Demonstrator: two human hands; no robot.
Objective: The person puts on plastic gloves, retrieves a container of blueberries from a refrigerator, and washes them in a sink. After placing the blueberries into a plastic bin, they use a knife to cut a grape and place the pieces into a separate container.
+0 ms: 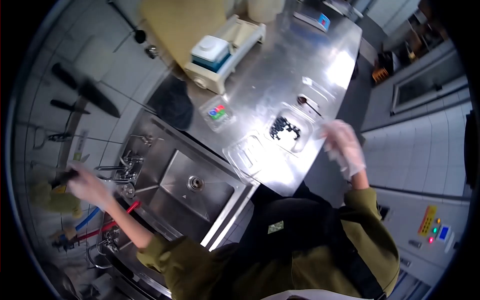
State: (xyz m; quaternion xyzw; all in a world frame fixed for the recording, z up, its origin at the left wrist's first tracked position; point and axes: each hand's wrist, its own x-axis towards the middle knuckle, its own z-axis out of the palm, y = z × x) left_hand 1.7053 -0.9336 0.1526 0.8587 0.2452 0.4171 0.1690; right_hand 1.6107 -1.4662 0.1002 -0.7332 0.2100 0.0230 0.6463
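My left hand (pixel 91 189), in a clear glove, reaches to the tiled wall left of the sink. Its fingers close round a black handle (pixel 65 177); motion blur hides what kind of tool it belongs to. My right hand (pixel 345 147), gloved too, hangs beside the counter's edge with loosely bent fingers apart and nothing visible in them. Nearest to it is a clear container (pixel 300 145) with small black pieces (pixel 284 129) inside. A dark-bowled spoon (pixel 303 100) lies just beyond that container. A clear lid (pixel 247 152) rests on the counter by the sink.
Knives (pixel 97 97) hang on the wall rack. The steel sink (pixel 182 187) lies between my left hand and the counter (pixel 272 65). On the counter stand a cream slicer-like device (pixel 240 55), a small clear box (pixel 217 114) with coloured marks and a scale (pixel 312 21).
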